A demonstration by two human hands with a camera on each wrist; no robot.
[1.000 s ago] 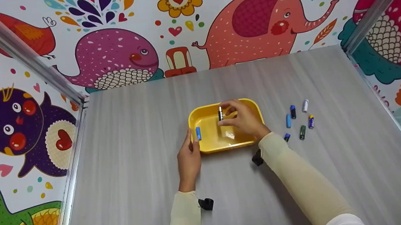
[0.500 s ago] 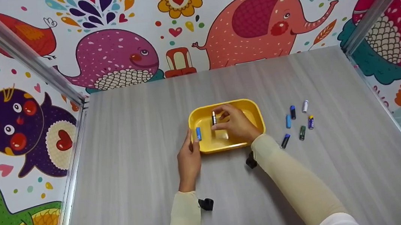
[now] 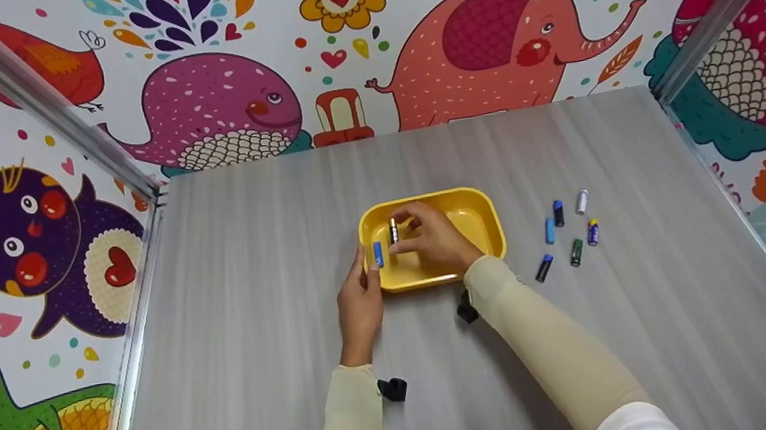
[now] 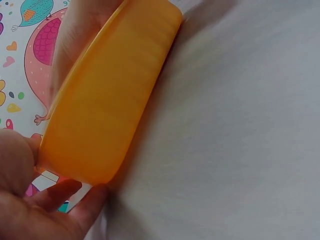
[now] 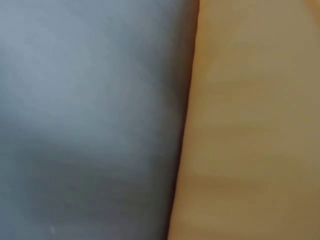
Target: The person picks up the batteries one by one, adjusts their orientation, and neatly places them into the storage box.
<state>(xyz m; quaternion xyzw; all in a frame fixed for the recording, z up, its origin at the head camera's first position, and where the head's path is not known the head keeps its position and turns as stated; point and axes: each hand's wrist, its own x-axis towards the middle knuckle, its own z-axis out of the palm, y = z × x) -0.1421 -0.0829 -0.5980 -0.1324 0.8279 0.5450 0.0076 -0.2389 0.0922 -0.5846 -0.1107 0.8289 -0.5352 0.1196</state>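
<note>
A yellow plastic tray point(image 3: 492, 253) stands on the table. My left hand point(image 3: 359, 311) holds its left end, with the thumb over the rim and the fingers against the outer wall point(image 4: 100, 110) in the left wrist view. Inside the tray, along the left wall, lies a blue battery point(image 3: 378, 254). Over the tray's left half, my right hand point(image 3: 432, 238) pinches a black and white battery point(image 3: 393, 231) between thumb and fingers, upright in the head view and just right of the blue one. Only the tray's outer side point(image 5: 250, 125) and the table show in the right wrist view.
Right of the tray several loose batteries lie apart on the table, among them a light blue one point(image 3: 549, 230), a white one point(image 3: 582, 202), a green one point(image 3: 577, 253) and a dark one point(image 3: 544, 268). Patterned walls point(image 3: 227, 110) border the grey table point(image 3: 255, 294).
My right hand has moved left across the tray with the black and white battery, closer to the blue one. My left hand and the tray stay in place.
</note>
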